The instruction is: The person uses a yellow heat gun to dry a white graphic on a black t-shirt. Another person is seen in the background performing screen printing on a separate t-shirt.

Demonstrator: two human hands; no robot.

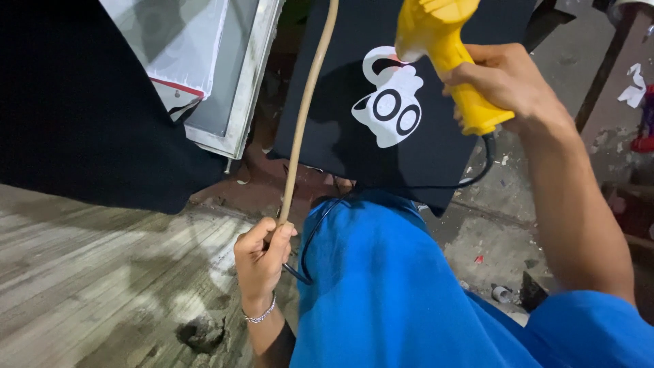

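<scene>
My right hand [507, 82] grips the handle of a yellow heat gun [443, 48], whose nozzle end points at a white printed figure [390, 102] on a black garment [340, 88] stretched flat in front of me. A black cord [470, 178] runs from the gun's handle down across my blue shirt [395, 286]. My left hand [262, 255], with a silver bracelet at the wrist, is closed around the lower end of a thin tan stick [306, 102] that rises along the garment's left side.
Another black cloth [75, 102] covers the upper left. White-framed screens [225, 75] lean behind it. Worn wooden planks [88, 272] lie at lower left, and a stained concrete floor [497, 232] with small scraps lies at the right.
</scene>
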